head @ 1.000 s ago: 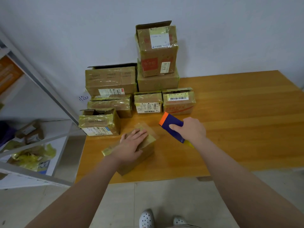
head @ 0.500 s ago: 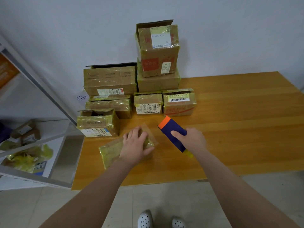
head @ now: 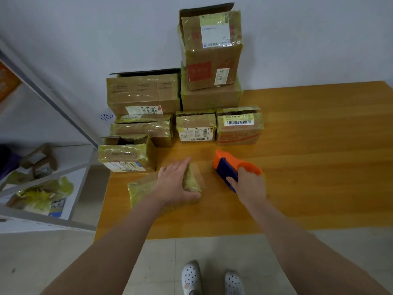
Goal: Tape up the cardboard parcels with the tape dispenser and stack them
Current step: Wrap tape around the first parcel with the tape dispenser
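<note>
- Left hand point(head: 176, 185) lies flat on the taped parcel point(head: 140, 191), fingers straight.
- Right hand point(head: 249, 185) grips the tape dispenser point(head: 226, 167) near the parcel, over the table point(head: 308, 167).

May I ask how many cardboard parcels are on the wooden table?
8: 6414 parcel atop plain parcel at the back; large parcel on flat parcel; small parcel and barcode parcel in front; open parcel front-left; taped parcel under the left hand. More may be hidden.
</note>
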